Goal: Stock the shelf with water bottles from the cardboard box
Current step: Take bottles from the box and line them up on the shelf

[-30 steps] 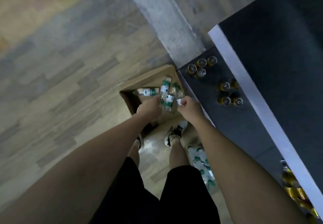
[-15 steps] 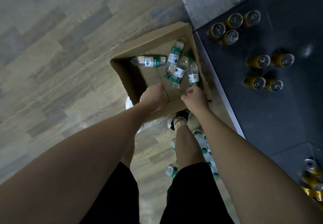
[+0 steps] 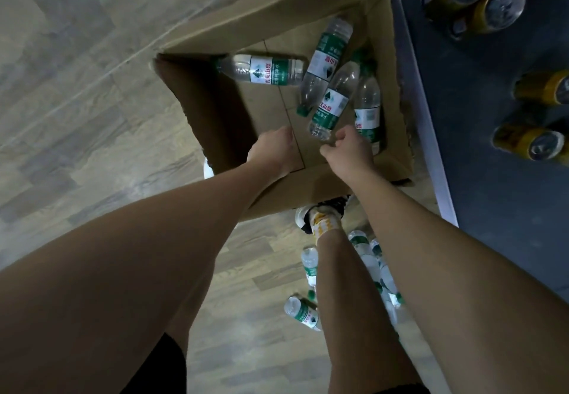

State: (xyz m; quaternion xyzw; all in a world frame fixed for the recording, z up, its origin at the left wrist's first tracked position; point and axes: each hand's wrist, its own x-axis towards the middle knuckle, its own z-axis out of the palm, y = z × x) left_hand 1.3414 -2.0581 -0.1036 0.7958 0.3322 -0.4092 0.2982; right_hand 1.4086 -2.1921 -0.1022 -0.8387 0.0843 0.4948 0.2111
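An open cardboard box [image 3: 397, 159] stands on the floor against the dark shelf [image 3: 492, 178]. Several clear water bottles with green labels lie inside it: one crosswise [image 3: 261, 70], the others in a loose pile [image 3: 331, 104] at the right. Both my hands are inside the box near its front wall. My left hand [image 3: 272, 152] points down, its fingers hidden behind its back. My right hand [image 3: 349, 152] hovers with loosely curled fingers just short of the base of the nearest bottle, holding nothing.
Yellow cans [image 3: 492, 5] stand in groups on the shelf to the right. More water bottles [image 3: 303, 313] lie on the wooden floor around my feet [image 3: 323, 221], just in front of the box. Bare floor stretches to the left.
My head has dropped closer to the box, which now fills more of the view. Both hands have gone from the box's front edge a little further inside, toward the bottles.
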